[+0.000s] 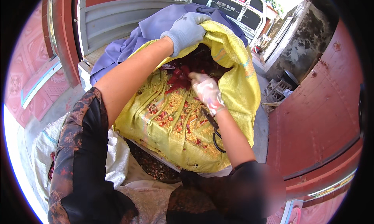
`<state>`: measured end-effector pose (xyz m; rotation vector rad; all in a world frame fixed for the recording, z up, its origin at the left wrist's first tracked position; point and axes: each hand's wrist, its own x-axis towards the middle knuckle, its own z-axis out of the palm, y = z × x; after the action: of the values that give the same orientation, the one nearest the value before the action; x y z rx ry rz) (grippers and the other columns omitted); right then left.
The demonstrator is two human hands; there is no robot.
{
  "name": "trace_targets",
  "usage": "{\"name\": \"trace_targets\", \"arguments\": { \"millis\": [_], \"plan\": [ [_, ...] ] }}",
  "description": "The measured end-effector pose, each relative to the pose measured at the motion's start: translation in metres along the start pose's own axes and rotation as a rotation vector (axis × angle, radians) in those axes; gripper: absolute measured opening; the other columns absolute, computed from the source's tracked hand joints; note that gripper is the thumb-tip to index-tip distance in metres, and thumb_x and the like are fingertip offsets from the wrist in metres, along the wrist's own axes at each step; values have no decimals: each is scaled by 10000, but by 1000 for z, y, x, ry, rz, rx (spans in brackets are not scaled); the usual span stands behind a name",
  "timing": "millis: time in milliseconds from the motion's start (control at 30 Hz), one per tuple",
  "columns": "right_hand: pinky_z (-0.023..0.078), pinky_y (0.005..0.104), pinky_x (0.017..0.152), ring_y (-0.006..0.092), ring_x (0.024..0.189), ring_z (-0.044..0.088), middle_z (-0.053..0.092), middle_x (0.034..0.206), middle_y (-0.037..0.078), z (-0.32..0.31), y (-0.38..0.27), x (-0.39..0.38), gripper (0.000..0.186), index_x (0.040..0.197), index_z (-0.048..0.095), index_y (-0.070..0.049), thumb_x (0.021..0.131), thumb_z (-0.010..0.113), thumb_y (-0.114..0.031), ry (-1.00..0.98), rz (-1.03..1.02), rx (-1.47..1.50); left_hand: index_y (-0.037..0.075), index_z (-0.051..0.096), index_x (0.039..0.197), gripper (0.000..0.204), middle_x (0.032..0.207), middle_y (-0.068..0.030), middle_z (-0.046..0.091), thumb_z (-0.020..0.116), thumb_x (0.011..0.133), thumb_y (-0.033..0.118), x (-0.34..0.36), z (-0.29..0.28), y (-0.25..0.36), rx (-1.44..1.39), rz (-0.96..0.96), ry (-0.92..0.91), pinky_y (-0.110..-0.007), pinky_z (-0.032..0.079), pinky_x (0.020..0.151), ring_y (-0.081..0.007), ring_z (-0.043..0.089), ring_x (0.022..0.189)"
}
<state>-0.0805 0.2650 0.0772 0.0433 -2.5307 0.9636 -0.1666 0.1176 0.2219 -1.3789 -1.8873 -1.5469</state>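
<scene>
My left hand, in a grey glove, is closed around the upper rim of the yellow sack, and my right hand, in a pale glove with reddish stains, is at the sack's open mouth, beside the dark red pods, which look like dried chillies. From the head view I cannot tell whether my right fingers pinch one or only rest against them; they look partly curled. I judge that the left grip lifts the rim so the mouth gapes toward me and leaves room for the other hand. The pods lie in the shadowed opening, and the lower side of the sack sags into folds in front of me, where yellow seeds and red scraps have settled, probably because the creases catch them. A black-handled tool, maybe scissors, lies on the fabric just beside my right forearm, perhaps for easy reach. Behind the sack, a purple cloth is bunched against the grey side panel of a vehicle bed. A white sack sits by my left elbow, and a red metal door stands to my right.
</scene>
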Motion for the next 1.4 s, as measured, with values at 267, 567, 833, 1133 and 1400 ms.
{"name": "trace_targets", "arguments": {
  "millis": [267, 567, 833, 1133, 1400],
  "plan": [
    [368, 337, 998, 293, 1114, 528, 572, 1144, 180, -91, 58, 60, 460, 1238, 513, -88, 871, 469, -362, 423, 262, -564, 2, 625, 926, 190, 804, -24, 647, 633, 740, -38, 8, 6, 32, -178, 75, 24, -234, 479, 696, -77, 581, 753],
    [368, 327, 1004, 258, 1144, 516, 523, 1250, 139, -11, 52, 52, 558, 1333, 423, -100, 908, 368, -456, -121, 568, -739, 45, 657, 994, 294, 874, -160, 669, 557, 717, 48, 4, 5, 40, -139, 135, 9, -303, 501, 742, -243, 654, 798],
    [362, 330, 1010, 257, 1155, 507, 514, 1266, 136, -88, 42, 55, 569, 1343, 413, -100, 907, 372, -463, -162, 462, -796, 3, 638, 979, 247, 885, -97, 658, 592, 736, 12, 4, -4, 20, 303, 544, 90, -261, 497, 755, -180, 628, 803],
    [353, 335, 1017, 260, 1166, 497, 509, 1272, 138, -68, 38, 14, 570, 1343, 412, -99, 901, 390, -458, -528, 365, -840, 8, 633, 1016, 268, 894, -104, 672, 592, 758, 67, 10, -31, 24, -239, 181, -84, -247, 499, 767, -162, 634, 810],
    [345, 340, 1023, 263, 1175, 488, 505, 1277, 140, -5, -15, 112, 572, 1343, 412, -98, 896, 407, -454, -291, 108, -759, -16, 604, 1000, 237, 890, -66, 653, 575, 766, -37, -15, -69, 43, 188, 691, -31, -231, 484, 769, -103, 604, 813]
  ]
}}
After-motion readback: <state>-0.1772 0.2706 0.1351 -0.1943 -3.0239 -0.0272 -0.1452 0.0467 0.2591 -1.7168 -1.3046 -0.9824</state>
